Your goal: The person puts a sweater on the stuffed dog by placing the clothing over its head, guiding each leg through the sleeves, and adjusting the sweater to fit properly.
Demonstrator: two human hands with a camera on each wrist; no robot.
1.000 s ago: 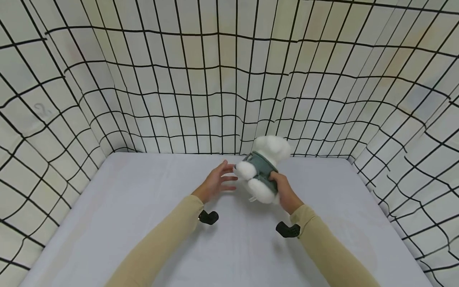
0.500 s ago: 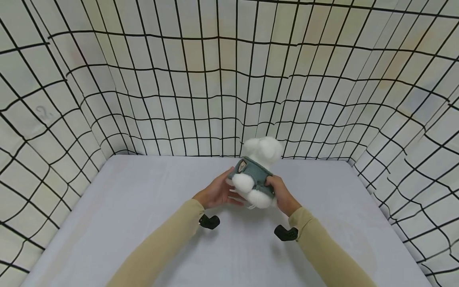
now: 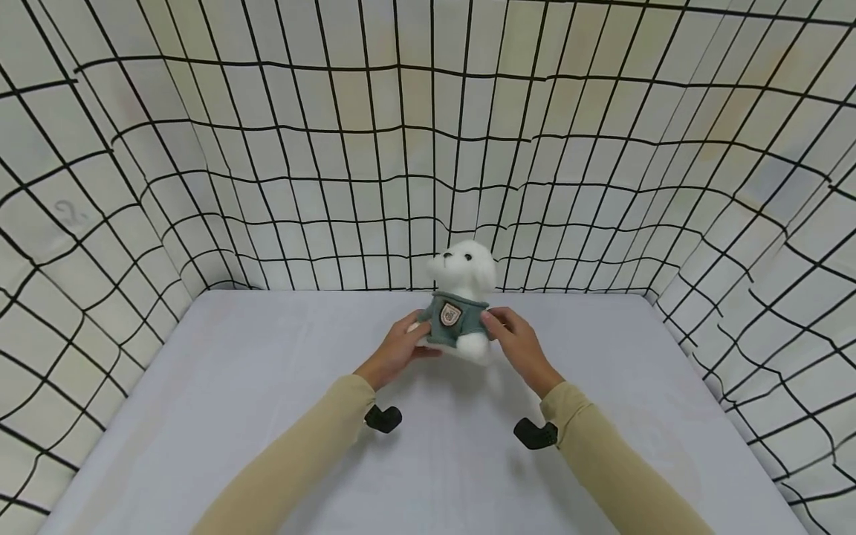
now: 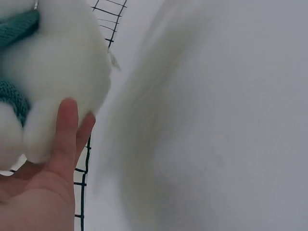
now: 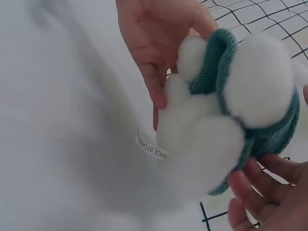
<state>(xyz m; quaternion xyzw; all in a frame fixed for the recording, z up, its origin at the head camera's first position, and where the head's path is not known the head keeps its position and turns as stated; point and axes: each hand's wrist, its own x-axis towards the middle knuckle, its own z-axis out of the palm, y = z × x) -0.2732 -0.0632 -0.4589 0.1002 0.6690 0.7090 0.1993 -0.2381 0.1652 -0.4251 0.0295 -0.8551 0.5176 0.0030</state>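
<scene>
A white plush dog (image 3: 461, 279) in a green knitted sweater with a shield-shaped badge is held above the white surface, its dark eyes and nose showing in the head view. My left hand (image 3: 396, 351) holds its side at the left, thumb in front. In the left wrist view, fingers of that hand (image 4: 48, 183) lie against the white fur underneath. My right hand (image 3: 524, 349) grips the opposite side by the sweater with thumb and fingers. From the right wrist, the plush dog (image 5: 202, 139) shows its underside and a "MADE IN CHINA" tag (image 5: 150, 148).
A white-covered table (image 3: 267, 386) lies under both hands. Black grid netting (image 3: 361, 178) over pale walls encloses the back and both sides. Dark wrist-worn pieces (image 3: 383, 418) stick out below each sleeve cuff.
The plush dog has shifted left and turned more upright, so its face and badge now show. My left hand, apart from it at first, now holds its side.
</scene>
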